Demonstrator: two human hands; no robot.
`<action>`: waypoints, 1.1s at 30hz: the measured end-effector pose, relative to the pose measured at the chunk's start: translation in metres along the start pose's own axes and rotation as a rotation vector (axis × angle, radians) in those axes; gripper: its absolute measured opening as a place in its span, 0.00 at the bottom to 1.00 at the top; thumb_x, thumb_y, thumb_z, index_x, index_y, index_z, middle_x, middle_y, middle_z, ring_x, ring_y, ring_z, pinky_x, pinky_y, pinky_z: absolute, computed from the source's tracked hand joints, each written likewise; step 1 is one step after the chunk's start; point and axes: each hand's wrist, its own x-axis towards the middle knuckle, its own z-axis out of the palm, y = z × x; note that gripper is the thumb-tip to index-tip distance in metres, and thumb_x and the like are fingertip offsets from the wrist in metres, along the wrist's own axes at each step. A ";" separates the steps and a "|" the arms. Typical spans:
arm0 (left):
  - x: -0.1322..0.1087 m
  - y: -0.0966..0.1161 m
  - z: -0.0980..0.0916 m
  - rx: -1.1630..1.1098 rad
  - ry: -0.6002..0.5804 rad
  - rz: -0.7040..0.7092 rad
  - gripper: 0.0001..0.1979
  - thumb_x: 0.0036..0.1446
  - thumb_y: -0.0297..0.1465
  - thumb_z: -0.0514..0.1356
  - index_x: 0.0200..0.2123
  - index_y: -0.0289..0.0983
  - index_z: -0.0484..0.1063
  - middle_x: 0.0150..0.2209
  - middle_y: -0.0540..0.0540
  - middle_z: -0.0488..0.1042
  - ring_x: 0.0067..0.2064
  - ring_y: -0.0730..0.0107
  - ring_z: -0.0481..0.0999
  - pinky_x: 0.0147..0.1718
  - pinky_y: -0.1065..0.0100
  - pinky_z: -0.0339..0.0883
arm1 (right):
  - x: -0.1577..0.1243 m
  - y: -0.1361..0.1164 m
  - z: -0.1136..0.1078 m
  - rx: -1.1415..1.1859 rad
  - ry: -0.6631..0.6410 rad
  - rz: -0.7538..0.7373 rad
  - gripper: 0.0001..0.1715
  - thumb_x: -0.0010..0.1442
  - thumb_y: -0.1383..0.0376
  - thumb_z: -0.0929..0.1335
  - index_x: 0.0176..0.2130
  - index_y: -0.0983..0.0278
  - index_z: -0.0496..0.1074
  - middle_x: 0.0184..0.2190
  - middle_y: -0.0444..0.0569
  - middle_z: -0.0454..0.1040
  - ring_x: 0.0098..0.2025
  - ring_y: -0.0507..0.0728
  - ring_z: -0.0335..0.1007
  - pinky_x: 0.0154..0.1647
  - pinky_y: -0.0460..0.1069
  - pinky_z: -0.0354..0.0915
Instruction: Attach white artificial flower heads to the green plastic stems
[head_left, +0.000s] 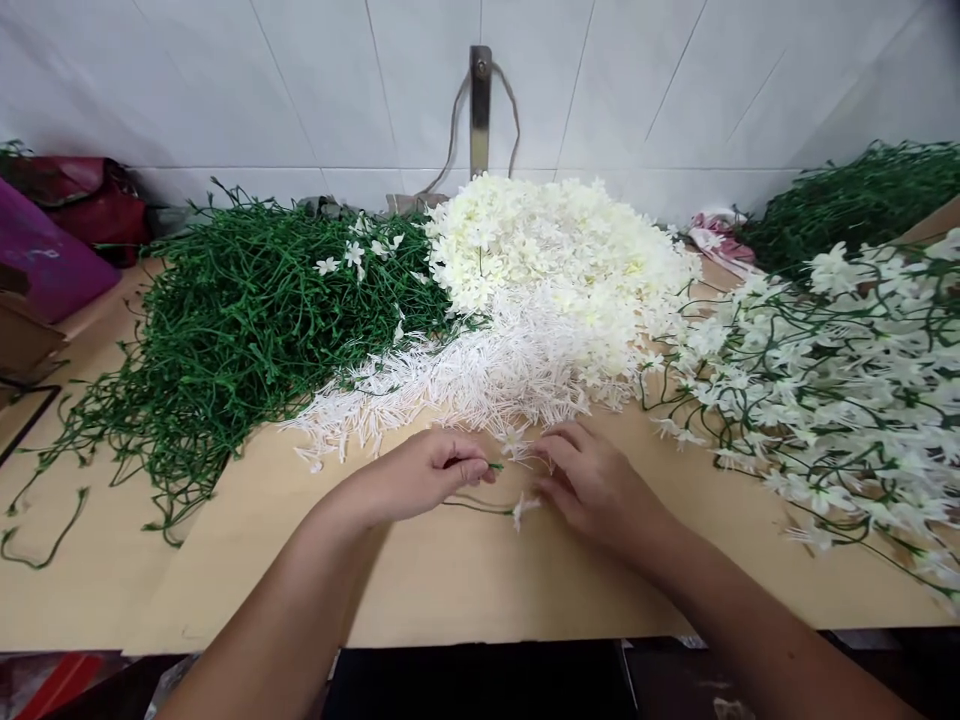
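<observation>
Forearms (285,580) nearest; left hand (450,470) pinching stem (495,466); right hand (596,485) curled, hold unclear; greenery (232,300), blossoms (540,240) behind.

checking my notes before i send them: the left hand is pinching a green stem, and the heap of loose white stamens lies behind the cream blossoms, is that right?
Not quite: the heap of white stamens lies in front of the cream blossoms, as the head view shows. The left hand is indeed pinching a green stem.
</observation>
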 end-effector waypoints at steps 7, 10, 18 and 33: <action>0.009 0.005 -0.001 0.402 0.419 0.035 0.14 0.57 0.35 0.50 0.41 0.38 0.72 0.37 0.45 0.71 0.39 0.67 0.69 0.38 0.66 0.62 | 0.014 0.007 0.001 -0.119 -0.046 0.067 0.10 0.56 0.76 0.59 0.28 0.68 0.67 0.30 0.55 0.69 0.35 0.58 0.61 0.37 0.53 0.60; 0.019 0.011 0.006 0.548 0.465 0.042 0.12 0.56 0.34 0.52 0.40 0.39 0.72 0.36 0.45 0.70 0.38 0.66 0.69 0.37 0.65 0.62 | 0.013 0.011 0.000 -0.075 0.007 0.081 0.09 0.56 0.75 0.59 0.28 0.67 0.65 0.29 0.54 0.69 0.34 0.58 0.62 0.35 0.51 0.59; 0.041 0.013 0.024 0.833 0.407 0.079 0.08 0.53 0.29 0.53 0.34 0.38 0.72 0.34 0.44 0.69 0.38 0.62 0.69 0.35 0.64 0.61 | 0.013 0.009 0.000 -0.036 0.010 0.099 0.07 0.55 0.74 0.60 0.29 0.67 0.65 0.27 0.52 0.68 0.31 0.57 0.61 0.32 0.50 0.58; 0.039 0.003 0.016 0.394 0.609 0.014 0.05 0.54 0.33 0.51 0.31 0.39 0.64 0.25 0.51 0.68 0.25 0.73 0.65 0.26 0.71 0.55 | 0.024 0.003 0.012 -0.059 0.028 0.092 0.09 0.54 0.63 0.67 0.33 0.67 0.67 0.33 0.55 0.69 0.38 0.60 0.62 0.38 0.54 0.61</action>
